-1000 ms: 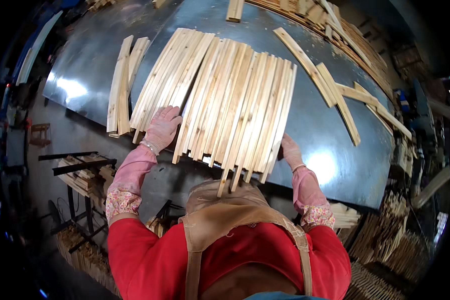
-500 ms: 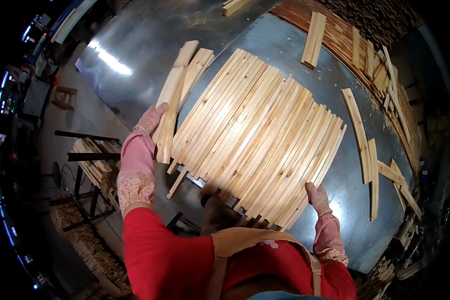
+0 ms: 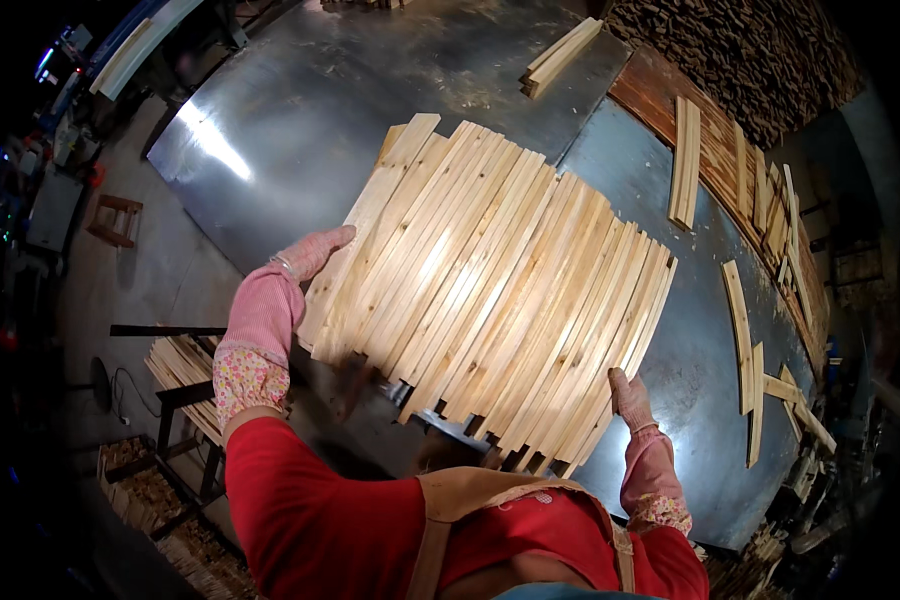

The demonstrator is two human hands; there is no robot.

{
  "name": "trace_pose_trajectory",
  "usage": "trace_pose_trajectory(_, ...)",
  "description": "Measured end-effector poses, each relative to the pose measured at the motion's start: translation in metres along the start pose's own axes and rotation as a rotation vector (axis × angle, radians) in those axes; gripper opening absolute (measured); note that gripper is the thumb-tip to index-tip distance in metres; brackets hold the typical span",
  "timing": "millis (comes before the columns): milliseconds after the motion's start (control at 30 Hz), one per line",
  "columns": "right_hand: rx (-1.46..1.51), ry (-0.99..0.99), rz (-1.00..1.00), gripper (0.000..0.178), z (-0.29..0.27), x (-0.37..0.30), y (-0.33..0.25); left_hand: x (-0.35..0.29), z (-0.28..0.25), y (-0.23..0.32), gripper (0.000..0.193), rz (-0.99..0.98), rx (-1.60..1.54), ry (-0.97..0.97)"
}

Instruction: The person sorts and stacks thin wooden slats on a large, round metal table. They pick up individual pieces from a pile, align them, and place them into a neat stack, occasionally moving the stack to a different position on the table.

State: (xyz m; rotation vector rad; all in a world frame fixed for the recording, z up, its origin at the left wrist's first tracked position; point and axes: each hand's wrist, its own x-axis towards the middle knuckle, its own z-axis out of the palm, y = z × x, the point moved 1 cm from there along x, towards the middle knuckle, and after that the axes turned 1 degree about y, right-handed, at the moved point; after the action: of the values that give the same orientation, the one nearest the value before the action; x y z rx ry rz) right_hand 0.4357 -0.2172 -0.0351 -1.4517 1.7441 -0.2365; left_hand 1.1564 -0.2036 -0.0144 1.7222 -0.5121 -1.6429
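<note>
A wide row of pale wooden slats point(image 3: 490, 290) lies side by side in front of me, slanting away to the upper right. Its near ends are uneven and stick out past the metal table's edge. My left hand point(image 3: 317, 252), in a pink sleeve cover, grips the outermost slat point(image 3: 370, 225) on the row's left side. At the lower right corner my right hand point(image 3: 631, 400) holds the row's other side, thumb uppermost. The slats hide part of the fingers of both hands.
More slats lie on the metal table point(image 3: 300, 130): a pair point(image 3: 685, 165) at the far right, a small bundle point(image 3: 562, 57) at the back and crossed pieces point(image 3: 755, 400) at right. Stacked wood point(image 3: 740, 60) stands beyond. A rack of slats point(image 3: 185, 375) and a stool point(image 3: 116, 220) are at left.
The loose slats in my left hand have come in against the row's left side, closing the gap. My view has shifted, and the right hand keeps its place at the row's edge.
</note>
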Motion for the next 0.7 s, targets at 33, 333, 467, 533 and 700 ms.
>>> trace_pose_trajectory(33,-0.022,0.016,0.043,0.078,0.002,-0.001,-0.014,0.011,-0.014,-0.006,0.065,-0.031,0.038,-0.003)
trace_pose_trajectory(333,0.256,0.007,0.045,0.062,0.023,-0.01,-0.031,0.007,-0.002,0.014,0.067,0.108,0.188,-0.094)
trace_pose_trajectory(467,0.353,0.209,-0.134,0.068,0.04,0.026,0.07,0.017,-0.006,0.024,0.072,0.018,0.153,-0.17)
trace_pose_trajectory(533,0.371,0.185,-0.172,0.071,0.037,0.059,0.112,0.022,-0.024,0.017,0.074,0.099,0.113,-0.131)
trace_pose_trajectory(700,0.357,0.125,-0.062,0.075,0.029,0.053,0.108,-0.039,-0.034,0.075,0.079,0.239,0.356,0.069)
